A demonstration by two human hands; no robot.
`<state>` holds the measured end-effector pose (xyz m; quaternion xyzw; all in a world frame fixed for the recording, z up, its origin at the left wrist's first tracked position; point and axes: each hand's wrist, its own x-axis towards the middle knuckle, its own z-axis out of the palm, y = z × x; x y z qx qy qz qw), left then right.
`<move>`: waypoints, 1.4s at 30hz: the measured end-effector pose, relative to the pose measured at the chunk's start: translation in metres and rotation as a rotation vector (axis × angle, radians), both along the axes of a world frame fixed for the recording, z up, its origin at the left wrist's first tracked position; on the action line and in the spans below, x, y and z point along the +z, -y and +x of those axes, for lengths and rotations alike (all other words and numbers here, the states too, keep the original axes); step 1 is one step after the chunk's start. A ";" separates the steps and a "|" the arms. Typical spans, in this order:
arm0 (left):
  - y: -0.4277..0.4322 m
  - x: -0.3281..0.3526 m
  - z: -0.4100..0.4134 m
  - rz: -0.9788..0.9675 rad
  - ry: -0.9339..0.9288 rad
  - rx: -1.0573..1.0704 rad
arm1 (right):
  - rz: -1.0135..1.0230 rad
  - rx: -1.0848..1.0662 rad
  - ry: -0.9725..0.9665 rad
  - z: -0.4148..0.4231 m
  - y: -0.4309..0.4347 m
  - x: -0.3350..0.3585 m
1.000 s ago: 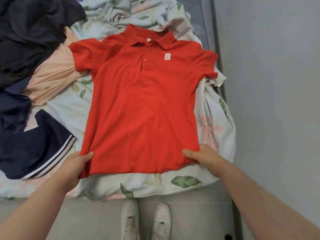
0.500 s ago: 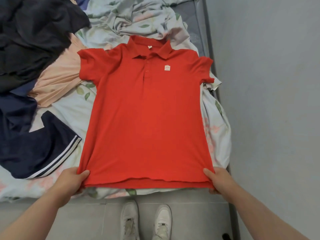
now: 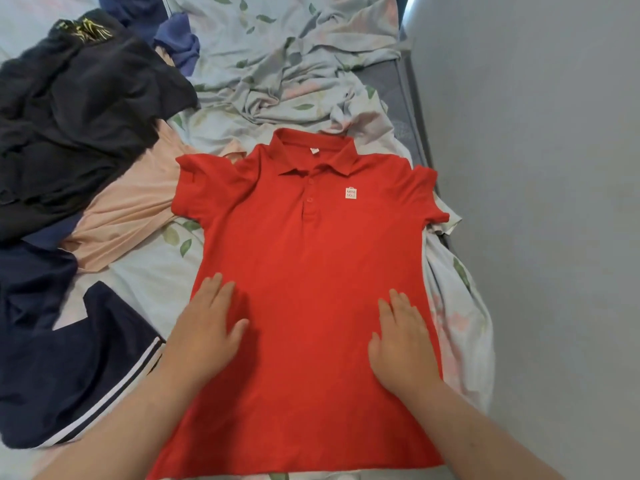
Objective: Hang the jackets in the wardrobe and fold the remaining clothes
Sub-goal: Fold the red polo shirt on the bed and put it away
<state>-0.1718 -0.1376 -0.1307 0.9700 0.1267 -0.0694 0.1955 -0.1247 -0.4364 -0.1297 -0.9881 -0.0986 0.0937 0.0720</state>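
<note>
Crowding red polo (image 3: 304, 278), black pile (image 3: 76, 109) and navy shorts (image 3: 69, 368).

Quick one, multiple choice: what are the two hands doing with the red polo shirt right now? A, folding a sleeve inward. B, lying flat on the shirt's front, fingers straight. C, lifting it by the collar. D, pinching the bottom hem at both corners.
B: the left hand and right hand rest palms down on the red polo shirt, which lies spread out, sleeves unfolded.

Red polo (image 3: 311, 271) flat on floral sheet (image 3: 277, 64); L hand (image 3: 202, 336) & R hand (image 3: 403, 348) pressing flat on it.
</note>
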 end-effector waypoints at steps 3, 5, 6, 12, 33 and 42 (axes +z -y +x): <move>0.010 -0.019 0.072 0.025 0.087 -0.145 | -0.032 0.216 0.027 0.061 -0.043 -0.020; 0.010 -0.036 0.115 0.067 0.116 -0.210 | -0.073 0.263 0.027 0.107 -0.059 -0.035; 0.008 -0.044 0.139 0.101 0.132 -0.236 | -0.090 0.268 0.051 0.131 -0.064 -0.042; -0.030 -0.085 0.214 0.336 0.062 -0.061 | -0.274 0.259 0.092 0.242 -0.012 -0.069; 0.078 -0.061 0.266 0.129 0.438 -0.250 | 0.647 -0.409 0.241 0.317 0.094 -0.035; 0.230 -0.077 0.367 -0.024 -0.010 -0.521 | 1.103 -0.820 -0.581 0.351 0.105 -0.047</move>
